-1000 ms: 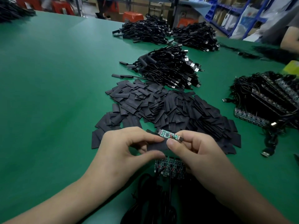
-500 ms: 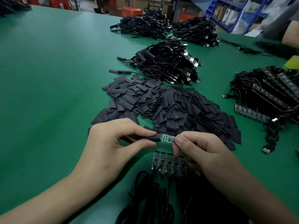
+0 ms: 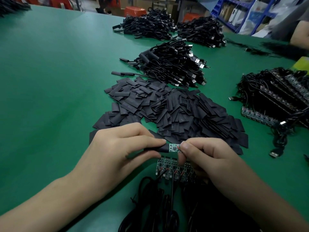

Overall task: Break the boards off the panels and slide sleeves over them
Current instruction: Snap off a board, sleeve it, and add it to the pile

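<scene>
Head view, the only one:

- 2 hands in frame, both busy, held above the green table [image 3: 50, 81].
- left hand [image 3: 120, 148]: thumb and forefinger pinched on 1 black sleeve [image 3: 155, 149], other fingers curled under. The sleeve lies roughly level, with its mouth to the right.
- right hand [image 3: 205, 158]: thumb and forefinger pinch the right end of 1 small green board [image 3: 173, 147] (red wire visible at that end). The other fingers are curled.
- The board's left end meets the sleeve mouth. Can't tell how far in it sits.
- 1 panel [image 3: 167, 169] lies flat on the table just below the hands. At least 5 boards side by side, the right part hidden by the right hand. Black leads [image 3: 167, 206] run from it toward the near edge.
- sleeve pile [image 3: 175, 111] just behind the hands: 1 heap, far too many flat black pieces to count.
- 3 cable heaps beyond it: 1 mid-table [image 3: 170, 67] with USB plugs facing right, 2 at the far edge [image 3: 147, 29] [image 3: 200, 30].
- 2 loose sleeved ends [image 3: 122, 73] lie left of the mid heap.
- panel stack [image 3: 275, 97] at right, wired and overlapping (several panels, exact count unreadable).
- 1 other person's arm [image 3: 299, 36] at top right.
</scene>
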Action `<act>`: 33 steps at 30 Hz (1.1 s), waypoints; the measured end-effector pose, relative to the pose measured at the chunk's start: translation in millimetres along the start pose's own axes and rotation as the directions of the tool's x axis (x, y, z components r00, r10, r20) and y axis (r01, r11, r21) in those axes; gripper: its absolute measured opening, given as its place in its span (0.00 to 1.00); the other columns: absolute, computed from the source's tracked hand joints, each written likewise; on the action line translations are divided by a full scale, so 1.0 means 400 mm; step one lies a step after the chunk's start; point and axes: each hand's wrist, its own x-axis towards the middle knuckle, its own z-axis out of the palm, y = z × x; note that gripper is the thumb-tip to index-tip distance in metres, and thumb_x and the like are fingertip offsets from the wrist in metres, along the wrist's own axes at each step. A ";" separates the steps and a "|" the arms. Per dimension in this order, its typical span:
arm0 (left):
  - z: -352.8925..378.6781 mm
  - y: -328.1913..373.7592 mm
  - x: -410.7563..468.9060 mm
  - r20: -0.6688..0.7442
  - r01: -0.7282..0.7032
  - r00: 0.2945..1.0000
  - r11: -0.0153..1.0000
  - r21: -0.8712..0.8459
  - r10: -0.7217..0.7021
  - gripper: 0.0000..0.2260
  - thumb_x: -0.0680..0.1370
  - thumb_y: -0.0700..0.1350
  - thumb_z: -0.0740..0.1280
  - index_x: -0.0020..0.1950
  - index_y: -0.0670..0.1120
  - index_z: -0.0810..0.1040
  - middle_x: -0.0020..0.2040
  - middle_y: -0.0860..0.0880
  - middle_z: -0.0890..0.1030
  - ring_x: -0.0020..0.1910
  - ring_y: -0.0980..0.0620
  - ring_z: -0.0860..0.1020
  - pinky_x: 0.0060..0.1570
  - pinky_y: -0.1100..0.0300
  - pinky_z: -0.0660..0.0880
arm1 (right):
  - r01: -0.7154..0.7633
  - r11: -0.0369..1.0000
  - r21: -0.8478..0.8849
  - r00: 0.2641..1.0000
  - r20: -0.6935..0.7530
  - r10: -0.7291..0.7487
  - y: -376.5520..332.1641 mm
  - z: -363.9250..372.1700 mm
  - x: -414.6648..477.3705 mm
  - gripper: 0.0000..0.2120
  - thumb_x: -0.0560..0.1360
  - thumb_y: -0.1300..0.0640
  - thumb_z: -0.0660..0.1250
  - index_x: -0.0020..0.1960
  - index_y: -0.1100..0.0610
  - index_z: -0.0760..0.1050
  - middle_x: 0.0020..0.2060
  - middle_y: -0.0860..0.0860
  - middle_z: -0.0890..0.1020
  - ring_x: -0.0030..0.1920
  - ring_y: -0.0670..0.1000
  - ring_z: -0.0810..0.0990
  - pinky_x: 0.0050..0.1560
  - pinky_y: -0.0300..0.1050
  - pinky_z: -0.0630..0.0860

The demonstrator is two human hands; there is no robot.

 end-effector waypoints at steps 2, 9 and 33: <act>-0.001 0.002 0.000 0.000 0.006 1.000 1.000 -0.021 -0.006 0.10 0.74 0.48 0.75 0.53 0.47 0.87 0.47 0.55 0.84 0.44 0.61 0.81 0.47 0.64 0.78 | -0.037 0.998 0.053 0.999 0.037 0.035 -0.002 0.000 0.001 0.18 0.77 0.40 0.61 0.37 0.50 0.80 0.26 0.50 0.63 0.28 0.51 0.61 0.30 0.50 0.58; 0.011 0.012 0.000 0.063 0.056 0.997 0.992 -0.112 -0.049 0.10 0.74 0.50 0.74 0.53 0.49 0.87 0.45 0.57 0.83 0.45 0.62 0.81 0.48 0.67 0.76 | 0.106 0.981 -0.162 0.994 0.007 -0.106 -0.001 0.019 -0.004 0.17 0.79 0.40 0.60 0.40 0.48 0.81 0.24 0.45 0.67 0.26 0.43 0.64 0.28 0.38 0.62; 0.007 0.005 0.007 -0.051 0.037 0.998 0.979 -0.202 -0.048 0.08 0.75 0.45 0.74 0.53 0.46 0.86 0.47 0.57 0.85 0.47 0.61 0.82 0.51 0.67 0.76 | 0.377 0.812 -0.446 0.827 -0.232 -0.512 -0.006 0.023 -0.011 0.04 0.76 0.58 0.72 0.47 0.50 0.83 0.37 0.39 0.81 0.40 0.42 0.82 0.38 0.34 0.75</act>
